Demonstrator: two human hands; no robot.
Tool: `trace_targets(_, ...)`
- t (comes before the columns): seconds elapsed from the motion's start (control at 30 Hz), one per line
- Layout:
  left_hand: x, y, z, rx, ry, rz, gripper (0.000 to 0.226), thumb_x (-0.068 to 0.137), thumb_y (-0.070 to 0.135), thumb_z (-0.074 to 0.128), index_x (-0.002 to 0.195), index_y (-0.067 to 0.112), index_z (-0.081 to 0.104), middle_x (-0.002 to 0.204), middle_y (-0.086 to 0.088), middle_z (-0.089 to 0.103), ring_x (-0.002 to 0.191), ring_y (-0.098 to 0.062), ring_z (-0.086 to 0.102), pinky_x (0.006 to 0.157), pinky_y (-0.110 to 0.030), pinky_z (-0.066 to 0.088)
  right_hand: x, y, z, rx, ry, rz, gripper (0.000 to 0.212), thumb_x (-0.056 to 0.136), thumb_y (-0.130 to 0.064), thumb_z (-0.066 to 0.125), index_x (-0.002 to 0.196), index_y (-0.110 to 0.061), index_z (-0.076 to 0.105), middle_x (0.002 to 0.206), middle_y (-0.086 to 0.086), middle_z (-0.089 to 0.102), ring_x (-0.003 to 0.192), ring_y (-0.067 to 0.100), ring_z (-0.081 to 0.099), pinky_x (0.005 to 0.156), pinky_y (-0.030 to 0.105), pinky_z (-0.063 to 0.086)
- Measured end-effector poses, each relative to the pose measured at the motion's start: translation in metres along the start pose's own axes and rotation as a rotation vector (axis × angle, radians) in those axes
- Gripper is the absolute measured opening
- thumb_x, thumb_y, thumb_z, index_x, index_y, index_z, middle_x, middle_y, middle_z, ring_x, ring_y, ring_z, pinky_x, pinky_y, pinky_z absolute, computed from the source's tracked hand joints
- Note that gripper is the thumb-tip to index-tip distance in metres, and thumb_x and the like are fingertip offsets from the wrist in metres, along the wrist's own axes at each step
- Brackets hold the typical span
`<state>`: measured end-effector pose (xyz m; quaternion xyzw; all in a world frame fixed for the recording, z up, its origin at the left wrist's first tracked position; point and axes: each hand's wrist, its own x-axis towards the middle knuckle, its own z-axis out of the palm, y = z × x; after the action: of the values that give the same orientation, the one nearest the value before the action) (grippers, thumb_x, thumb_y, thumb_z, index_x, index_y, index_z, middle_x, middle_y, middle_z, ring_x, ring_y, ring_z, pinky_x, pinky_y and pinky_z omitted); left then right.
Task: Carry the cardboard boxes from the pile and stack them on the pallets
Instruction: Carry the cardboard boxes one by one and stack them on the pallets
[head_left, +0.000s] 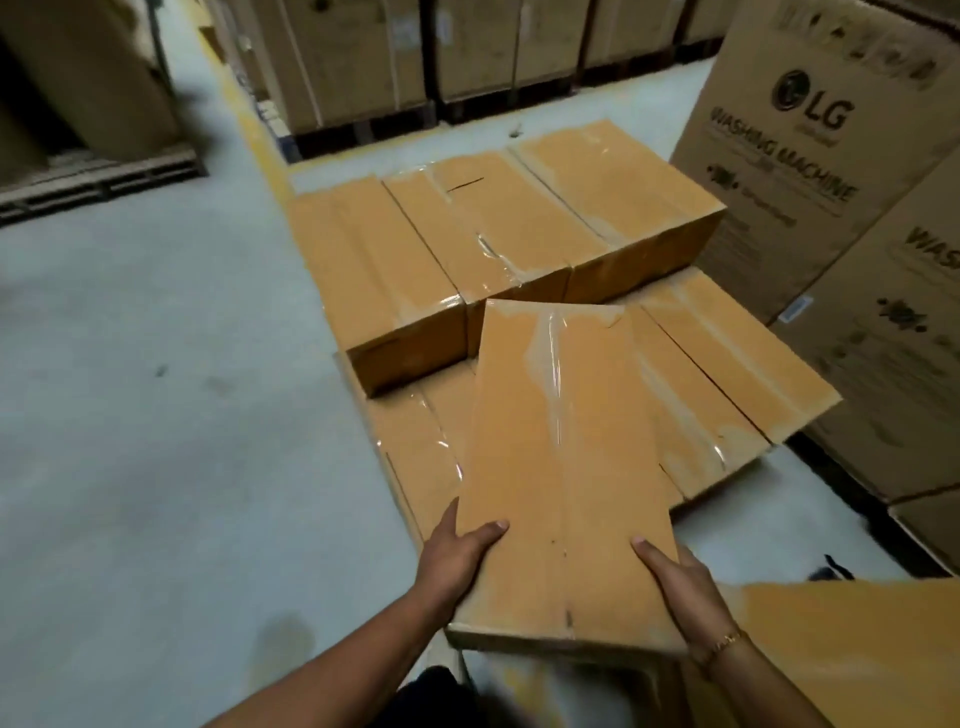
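Cardboard box (561, 467) gripped at near corners by both hands.

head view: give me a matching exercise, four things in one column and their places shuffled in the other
1. held cardboard box
2. LG washing machine carton
3. bracelet
4. upper row of three boxes

A. on the right wrist
B. on the lower layer of boxes, far side
C. between left hand and right hand
D. standing at the right edge

Pairs: 1-C, 2-D, 3-A, 4-B
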<state>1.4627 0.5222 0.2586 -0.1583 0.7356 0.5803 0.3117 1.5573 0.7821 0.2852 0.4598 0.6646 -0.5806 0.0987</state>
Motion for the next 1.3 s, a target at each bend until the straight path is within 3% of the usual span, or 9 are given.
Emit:
trace_targets(0.13, -0.008, -0.023, -0.008, -0.073, 0.127, -0.026, 0.076, 0.064, 0.068, 0.076, 0.133, 0.044, 0.056, 0.119, 0.016, 0.071, 0.106, -0.013, 0.068, 0.098, -0.045, 0.054, 0.035, 0.004, 0.011, -0.133, -0.083, -0.058, 0.115, 0.053, -0.089, 0.071, 0.147, -0.026, 0.050, 0.136, 0.005, 0.063, 0.121, 0.032, 0.060, 0.104, 0.053, 0.050)
trace_targets(0.2, -0.009, -0.033, -0.010, -0.104, 0.180, -0.057, 0.079, 0.063, 0.069, 0.075, 0.135, 0.043, 0.056, 0.118, 0.015, 0.071, 0.105, -0.014, 0.069, 0.097, -0.045, 0.055, 0.031, -0.011, 0.022, -0.183, -0.156, -0.078, 0.101, 0.065, -0.080, 0.071, 0.149, -0.027, 0.048, 0.140, 0.003, 0.060, 0.127, 0.031, 0.056, 0.110, 0.050, 0.045)
trace_targets(0.3, -0.007, -0.050, -0.005, -0.153, 0.241, -0.073, 0.075, 0.065, 0.068, 0.074, 0.133, 0.043, 0.056, 0.114, 0.016, 0.072, 0.101, -0.013, 0.069, 0.094, -0.043, 0.056, 0.047, -0.012, 0.033, -0.238, -0.219, -0.112, 0.070, 0.094, -0.043, 0.067, 0.153, -0.016, 0.041, 0.151, 0.007, 0.049, 0.137, 0.030, 0.045, 0.110, 0.039, 0.036)
trace_targets(0.4, -0.006, -0.062, 0.003, -0.187, 0.292, -0.076, 0.071, 0.067, 0.067, 0.074, 0.131, 0.042, 0.058, 0.110, 0.018, 0.073, 0.100, -0.010, 0.070, 0.094, -0.044, 0.057, 0.063, -0.014, 0.039, -0.287, -0.283, -0.174, 0.059, 0.093, -0.046, 0.065, 0.145, -0.021, 0.051, 0.143, 0.002, 0.057, 0.117, 0.019, 0.051, 0.097, 0.031, 0.039)
trace_targets(0.53, -0.007, -0.071, 0.014, -0.233, 0.358, -0.091, 0.062, 0.071, 0.061, 0.075, 0.128, 0.043, 0.060, 0.109, 0.017, 0.074, 0.099, -0.010, 0.071, 0.093, -0.044, 0.057, 0.075, -0.021, 0.040, -0.310, -0.334, -0.179, 0.042, 0.096, -0.043, 0.065, 0.133, -0.028, 0.054, 0.126, -0.009, 0.056, 0.111, 0.013, 0.049, 0.094, 0.026, 0.038)
trace_targets(0.67, -0.002, -0.078, 0.034, -0.289, 0.423, -0.100, 0.057, 0.077, 0.053, 0.077, 0.130, 0.041, 0.059, 0.110, 0.016, 0.074, 0.099, -0.009, 0.071, 0.091, -0.041, 0.057, 0.102, -0.018, 0.035, -0.384, -0.370, -0.209, 0.089, 0.070, -0.076, 0.070, 0.143, -0.028, 0.055, 0.134, -0.004, 0.064, 0.119, 0.020, 0.061, 0.107, 0.046, 0.049)
trace_targets(0.8, 0.007, -0.085, 0.054, -0.317, 0.486, -0.093, 0.054, 0.082, 0.049, 0.076, 0.132, 0.042, 0.058, 0.111, 0.018, 0.073, 0.100, -0.006, 0.070, 0.091, -0.037, 0.057, 0.142, -0.008, 0.035, -0.408, -0.418, -0.240, 0.112, 0.056, -0.092, 0.066, 0.148, -0.030, 0.050, 0.142, -0.007, 0.060, 0.129, 0.020, 0.057, 0.111, 0.048, 0.045)
trace_targets(1.13, 0.039, -0.102, 0.064, -0.323, 0.519, -0.098, 0.060, 0.080, 0.052, 0.076, 0.135, 0.042, 0.055, 0.115, 0.016, 0.072, 0.103, -0.011, 0.070, 0.093, -0.041, 0.057, 0.185, 0.008, 0.046, -0.426, -0.432, -0.260, 0.105, 0.058, -0.090, 0.068, 0.144, -0.032, 0.054, 0.133, -0.011, 0.065, 0.123, 0.015, 0.060, 0.109, 0.044, 0.048)
trace_targets(1.3, 0.048, -0.112, 0.066, -0.308, 0.496, -0.124, 0.060, 0.084, 0.049, 0.075, 0.139, 0.041, 0.051, 0.120, 0.014, 0.070, 0.104, -0.011, 0.069, 0.090, -0.037, 0.057, 0.186, 0.014, 0.052, -0.419, -0.439, -0.267, 0.072, 0.082, -0.063, 0.072, 0.143, -0.028, 0.056, 0.132, -0.010, 0.065, 0.123, 0.015, 0.059, 0.102, 0.032, 0.045)
